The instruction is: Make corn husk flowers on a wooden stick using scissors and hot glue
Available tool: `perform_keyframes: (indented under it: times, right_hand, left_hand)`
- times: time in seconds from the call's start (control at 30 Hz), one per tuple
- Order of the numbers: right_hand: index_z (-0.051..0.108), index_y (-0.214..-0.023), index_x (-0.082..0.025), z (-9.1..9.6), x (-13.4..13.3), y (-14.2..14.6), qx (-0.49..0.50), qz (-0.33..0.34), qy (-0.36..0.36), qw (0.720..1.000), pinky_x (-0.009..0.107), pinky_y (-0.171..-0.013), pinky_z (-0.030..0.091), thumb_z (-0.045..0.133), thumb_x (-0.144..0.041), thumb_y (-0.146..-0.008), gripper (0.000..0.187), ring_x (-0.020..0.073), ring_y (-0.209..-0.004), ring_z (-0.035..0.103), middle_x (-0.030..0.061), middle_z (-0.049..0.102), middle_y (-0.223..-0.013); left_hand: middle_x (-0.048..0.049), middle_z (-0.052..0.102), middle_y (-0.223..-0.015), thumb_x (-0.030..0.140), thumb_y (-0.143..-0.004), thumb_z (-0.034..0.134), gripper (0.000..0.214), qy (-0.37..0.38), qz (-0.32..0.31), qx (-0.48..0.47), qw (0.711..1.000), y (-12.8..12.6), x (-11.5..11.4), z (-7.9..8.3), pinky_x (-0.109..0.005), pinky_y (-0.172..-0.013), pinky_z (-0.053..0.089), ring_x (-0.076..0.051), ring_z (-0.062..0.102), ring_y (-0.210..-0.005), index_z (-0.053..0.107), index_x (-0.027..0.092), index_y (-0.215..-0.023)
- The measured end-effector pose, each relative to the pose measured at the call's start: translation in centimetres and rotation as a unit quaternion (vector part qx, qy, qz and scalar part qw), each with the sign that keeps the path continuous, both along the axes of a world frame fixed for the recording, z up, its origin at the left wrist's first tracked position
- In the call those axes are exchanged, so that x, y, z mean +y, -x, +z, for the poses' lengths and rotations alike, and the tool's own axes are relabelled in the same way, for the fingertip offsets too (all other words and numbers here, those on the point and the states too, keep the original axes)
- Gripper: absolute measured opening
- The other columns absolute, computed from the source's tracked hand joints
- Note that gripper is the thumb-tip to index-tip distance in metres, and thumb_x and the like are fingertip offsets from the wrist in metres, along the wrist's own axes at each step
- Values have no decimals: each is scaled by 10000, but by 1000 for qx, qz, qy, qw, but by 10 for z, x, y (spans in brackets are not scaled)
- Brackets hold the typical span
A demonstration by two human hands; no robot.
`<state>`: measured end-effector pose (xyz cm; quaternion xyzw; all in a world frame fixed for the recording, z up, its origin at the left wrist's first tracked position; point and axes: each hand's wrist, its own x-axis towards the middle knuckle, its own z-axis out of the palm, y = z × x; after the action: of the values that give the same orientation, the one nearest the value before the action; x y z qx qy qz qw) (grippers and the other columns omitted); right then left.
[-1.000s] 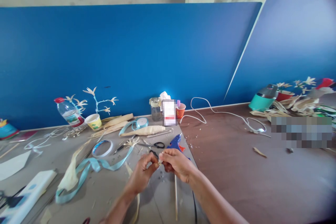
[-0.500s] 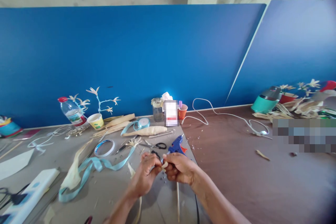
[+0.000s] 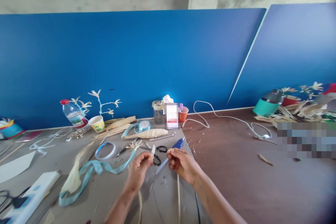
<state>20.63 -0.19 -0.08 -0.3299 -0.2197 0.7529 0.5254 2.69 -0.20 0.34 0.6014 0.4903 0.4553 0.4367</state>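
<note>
Pale husk petal (image 3: 153, 151) — narrow, upright — in grip of left hand (image 3: 138, 170)

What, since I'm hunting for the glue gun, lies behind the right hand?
The blue glue gun lies just behind the right hand; only its upper part shows, the hand hides the rest. Black-handled scissors lie left of it.

1. I see the husk piece (image 3: 153, 151) as dry, matt, papery.
2. The ribbon (image 3: 105, 166) looks like glossy satin cloth.
3. The glue gun (image 3: 177, 144): smooth blue plastic.
4. The bottle (image 3: 74, 115): clear, shiny plastic.
5. The tabletop (image 3: 236, 175) reads as matt brown wood.
</note>
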Motion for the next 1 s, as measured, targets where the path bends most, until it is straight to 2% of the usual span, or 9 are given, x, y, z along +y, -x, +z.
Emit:
perform_keyframes:
  times: [0.13, 0.23, 0.33, 0.5, 0.7, 1.0]
  right_hand:
    - [631, -692, -149, 5, -1, 0, -13, -23, -21, 999, 210, -494, 327, 692, -147, -527, 176, 65, -478, 440, -24, 566, -610]
    - [632, -697, -160, 7, -2, 1, -16, -34, -52, 998, 208, -498, 333, 670, -121, -534, 171, 68, -481, 450, -26, 571, -628]
    - [630, -684, -156, 6, -4, 4, -24, -32, -59, 997, 210, -487, 318, 691, -179, -578, 125, 68, -462, 449, -28, 553, -598]
    - [632, -675, -147, 7, -8, 11, -43, -35, -83, 995, 222, -488, 316, 712, -290, -628, 171, 66, -448, 428, -27, 528, -574]
    - [620, -675, -151, 6, -8, 13, -55, -35, -67, 996, 221, -486, 316, 739, -357, -606, 248, 63, -447, 412, -31, 523, -574]
    - [601, -651, -155, -1, -8, 17, -57, -23, -71, 996, 229, -478, 307, 727, -391, -623, 269, 67, -439, 417, -37, 505, -557]
  left_hand:
    - [-5, 589, -616, 412, -722, 575, 246, -3, 23, -12, 1000, 0, 1, 1, -283, -679, 434, -170, 552, -652, 611, 168, -716]
    - [-12, 609, -624, 424, -726, 568, 264, -7, 35, -11, 999, 1, 2, -2, -290, -684, 441, -176, 565, -654, 628, 167, -737]
    - [-10, 613, -629, 425, -737, 563, 268, -8, 39, 0, 999, 2, 3, -6, -281, -662, 436, -171, 561, -642, 640, 170, -766]
    - [-4, 591, -608, 436, -754, 539, 274, -21, 36, 13, 999, 2, 4, -9, -281, -650, 421, -178, 550, -637, 629, 178, -739]
    - [1, 547, -612, 426, -775, 505, 267, -40, 50, 51, 997, 2, 5, -9, -267, -620, 401, -166, 511, -620, 588, 186, -691]
    - [10, 533, -594, 438, -755, 529, 271, -47, 86, 40, 994, 0, 6, -12, -257, -590, 398, -158, 497, -590, 564, 187, -656]
